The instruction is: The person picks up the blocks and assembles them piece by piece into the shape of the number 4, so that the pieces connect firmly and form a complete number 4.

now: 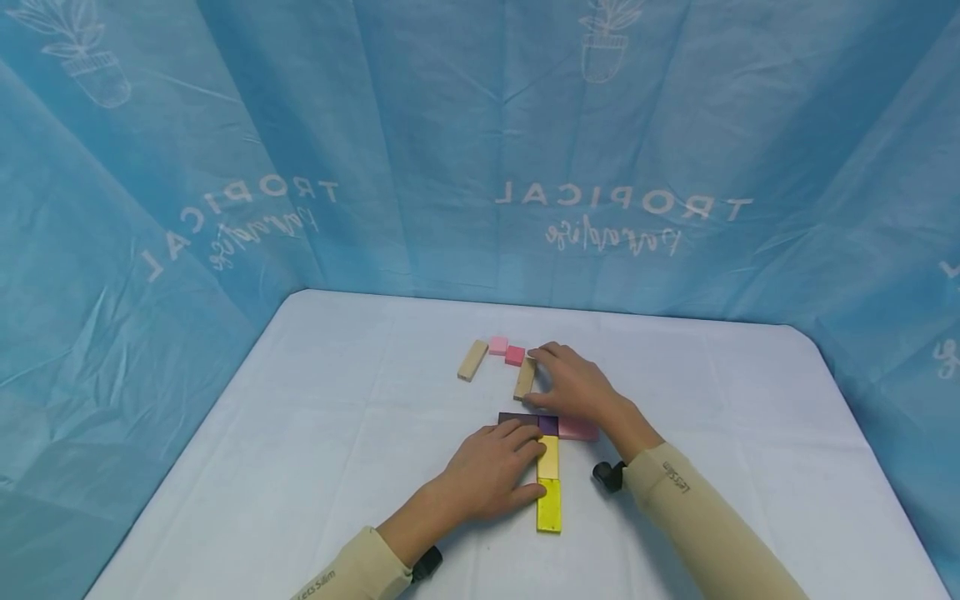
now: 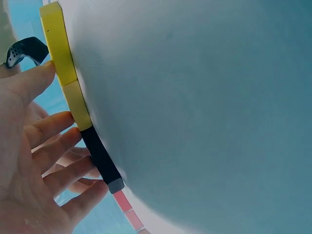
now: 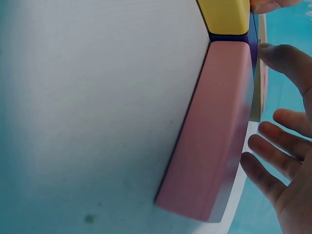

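My left hand (image 1: 491, 475) lies flat with spread fingers over a dark block (image 1: 517, 417) and along the left side of a pale yellow block (image 1: 550, 467) and a bright yellow block (image 1: 550, 512). Its fingertips touch that row in the left wrist view. A small purple block (image 1: 548, 426) joins the dark block to a long pink block (image 1: 577, 429). Farther back, my right hand (image 1: 577, 383) pinches a plain wooden block (image 1: 524, 380) lengthwise, thumb at the near end and fingers at the far end. Touching that block's far end is a small deep-pink block (image 1: 514, 355).
A small light-pink block (image 1: 498, 345) sits left of the deep-pink one, beside another slanted wooden block (image 1: 472, 361). Everything lies on a white-covered table (image 1: 337, 467). Blue printed curtains (image 1: 450, 150) hang behind and at the sides.
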A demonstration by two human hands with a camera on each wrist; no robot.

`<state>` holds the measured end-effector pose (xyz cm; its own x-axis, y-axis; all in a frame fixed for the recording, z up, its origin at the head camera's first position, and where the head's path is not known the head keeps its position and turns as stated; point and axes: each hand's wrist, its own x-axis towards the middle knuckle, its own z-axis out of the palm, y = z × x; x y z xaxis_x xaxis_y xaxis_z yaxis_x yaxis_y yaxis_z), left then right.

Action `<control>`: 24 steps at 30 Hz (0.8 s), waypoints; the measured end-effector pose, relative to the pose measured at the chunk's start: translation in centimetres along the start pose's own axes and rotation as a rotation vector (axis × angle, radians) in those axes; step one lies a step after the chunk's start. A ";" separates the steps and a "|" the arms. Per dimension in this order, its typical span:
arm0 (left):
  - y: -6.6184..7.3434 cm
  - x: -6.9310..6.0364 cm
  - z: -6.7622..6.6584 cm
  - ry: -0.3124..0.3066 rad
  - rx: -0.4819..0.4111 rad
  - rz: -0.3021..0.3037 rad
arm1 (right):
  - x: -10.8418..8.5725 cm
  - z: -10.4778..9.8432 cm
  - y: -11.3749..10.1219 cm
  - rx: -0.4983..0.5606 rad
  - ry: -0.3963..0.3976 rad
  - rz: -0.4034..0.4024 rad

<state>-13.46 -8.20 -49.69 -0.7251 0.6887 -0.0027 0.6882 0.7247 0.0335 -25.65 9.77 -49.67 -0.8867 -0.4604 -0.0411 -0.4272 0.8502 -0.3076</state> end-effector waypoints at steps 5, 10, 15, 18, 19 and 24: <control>0.0 0.0 0.0 -0.003 0.006 -0.006 | 0.1 0.2 -0.1 -0.015 -0.014 0.007; 0.1 0.0 -0.1 -0.002 0.010 -0.009 | 0.2 0.3 -0.1 -0.023 -0.017 0.004; 0.1 0.0 -0.1 -0.003 0.008 -0.010 | 0.2 0.1 -0.2 -0.021 -0.026 0.000; 0.1 0.0 -0.2 -0.003 0.006 -0.009 | 0.2 -0.1 -0.2 -0.005 -0.036 -0.006; 0.1 0.0 -0.2 -0.004 0.004 -0.010 | 0.1 -0.2 -0.2 0.004 -0.036 -0.008; 0.2 0.0 -0.2 -0.012 0.006 -0.014 | -0.2 -0.4 0.2 0.048 -0.037 -0.013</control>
<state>-13.31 -8.12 -49.44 -0.7342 0.6788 -0.0154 0.6783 0.7343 0.0272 -25.64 10.10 -49.33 -0.8735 -0.4816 -0.0714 -0.4293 0.8311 -0.3536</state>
